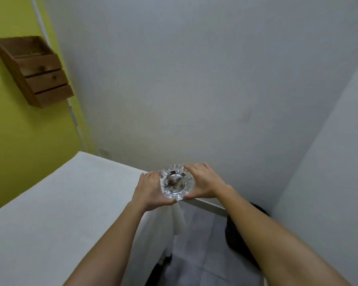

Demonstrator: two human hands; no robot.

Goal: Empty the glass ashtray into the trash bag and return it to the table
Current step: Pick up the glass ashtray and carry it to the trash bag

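Observation:
The clear glass ashtray (176, 182) has a fluted rim and dark brown ash and debris inside. Both hands hold it upright at the far right corner of the table (60, 203), which is covered in white cloth. My left hand (151, 190) cups its left side and underside. My right hand (203, 182) grips its right side. A black trash bag (238, 234) lies on the floor to the right, below my right forearm and partly hidden by it.
A wooden wall box with drawers (37, 73) hangs on the yellow-green wall at upper left. White walls close in ahead and on the right. Grey floor tiles (194, 254) show between the table and the bag.

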